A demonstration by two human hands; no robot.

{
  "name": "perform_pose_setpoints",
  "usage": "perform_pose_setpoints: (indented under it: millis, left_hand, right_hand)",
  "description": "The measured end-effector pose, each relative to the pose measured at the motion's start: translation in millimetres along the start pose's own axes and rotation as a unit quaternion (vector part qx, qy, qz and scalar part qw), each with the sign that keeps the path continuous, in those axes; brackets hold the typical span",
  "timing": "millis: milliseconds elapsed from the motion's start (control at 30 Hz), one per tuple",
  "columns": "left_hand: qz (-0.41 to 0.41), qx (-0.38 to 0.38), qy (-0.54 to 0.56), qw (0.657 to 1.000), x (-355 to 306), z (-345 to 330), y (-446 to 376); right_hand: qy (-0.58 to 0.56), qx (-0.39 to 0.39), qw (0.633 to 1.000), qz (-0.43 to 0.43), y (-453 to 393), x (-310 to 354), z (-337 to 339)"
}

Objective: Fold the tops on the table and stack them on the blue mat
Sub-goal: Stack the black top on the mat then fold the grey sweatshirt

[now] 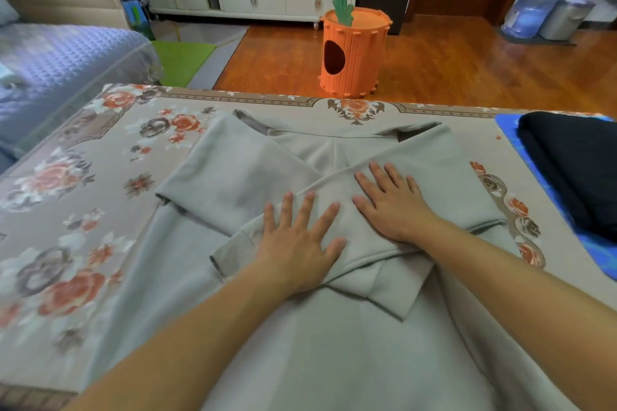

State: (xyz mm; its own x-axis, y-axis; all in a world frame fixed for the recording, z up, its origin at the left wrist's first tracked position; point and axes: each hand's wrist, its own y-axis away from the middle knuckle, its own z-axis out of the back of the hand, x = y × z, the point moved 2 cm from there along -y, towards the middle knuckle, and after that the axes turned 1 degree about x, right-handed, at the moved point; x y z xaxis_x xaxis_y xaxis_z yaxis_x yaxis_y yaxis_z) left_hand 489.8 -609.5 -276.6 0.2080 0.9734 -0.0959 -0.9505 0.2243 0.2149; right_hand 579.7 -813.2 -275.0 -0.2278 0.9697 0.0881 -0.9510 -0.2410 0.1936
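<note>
Here I see a pale grey top (334,344) spread across the counter (83,210), its two long sleeves folded in over the chest so they cross one another. My left hand (297,250) lies flat on the sleeve that ends in a ribbed cuff (232,253), the fingers (309,203) straight and spread — pressing, with nothing gripped. My right hand (394,207) lies flat just beside it on the same crossed sleeve, palm down, fingers likewise straight and holding nothing. The counter wears a beige cloth printed with orange flowers. At its far right edge lies the blue mat (507,133), and a folded dark top (574,170) already sits on it — well apart from the grey one. Beyond the counter, an orange carrot-shaped bin (354,53) stands on the wooden floor.
</note>
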Motion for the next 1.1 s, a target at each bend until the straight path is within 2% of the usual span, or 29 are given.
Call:
perform_pose_setpoints:
  millis: [133,167,200,267,300,367,467,600,667,833,933,1100]
  left_hand:
    - [-0.003,0.024,0.069,0.997,9.9,7.3,45.2]
    - [0.009,-0.014,0.094,0.995,24.1,11.0,61.4]
    - [0.032,-0.085,0.127,0.988,43.2,15.4,78.0]
    - [0.116,-0.226,0.164,0.953,92.4,21.2,108.8]
    - [0.180,-0.242,0.177,0.937,117.3,23.8,122.6]
    - [0.305,-0.179,0.187,0.916,155.0,25.0,146.8]
    - [0.384,-0.061,0.129,0.912,180.2,21.4,164.1]
    - [0.383,-0.045,0.105,0.917,183.8,15.7,159.7]
    - [0.384,-0.042,0.106,0.916,183.1,15.5,154.7]
    - [0.390,-0.065,0.140,0.908,184.2,22.7,148.0]
    - [0.388,-0.041,0.128,0.912,181.5,26.3,142.6]
    - [0.376,-0.013,0.096,0.922,189.1,24.9,136.6]
  right_hand:
    - [0.007,0.042,0.999,-0.010,1.2,2.5,2.7]
    - [0.014,0.055,0.998,-0.008,1.4,2.2,7.6]
    - [0.033,0.057,0.998,-0.004,0.2,2.8,15.9]
    - [0.074,-0.042,0.996,0.029,-8.6,11.6,40.9]
    - [0.072,-0.105,0.991,0.050,-16.2,19.7,55.1]
    - [0.016,-0.154,0.986,0.066,-42.2,35.2,72.8]
    - [-0.049,-0.086,0.993,0.060,-94.8,63.6,78.2]
    - [0.011,-0.016,1.000,0.019,-160.3,78.9,59.7]
    - [0.001,0.012,1.000,-0.012,-173.2,79.9,51.1]
    - [0.016,-0.020,0.999,-0.044,-174.3,74.0,48.1]
    - [0.003,0.001,0.998,-0.059,-177.6,68.1,50.6]
    - [0.014,-0.012,0.999,-0.034,-181.0,65.6,57.0]
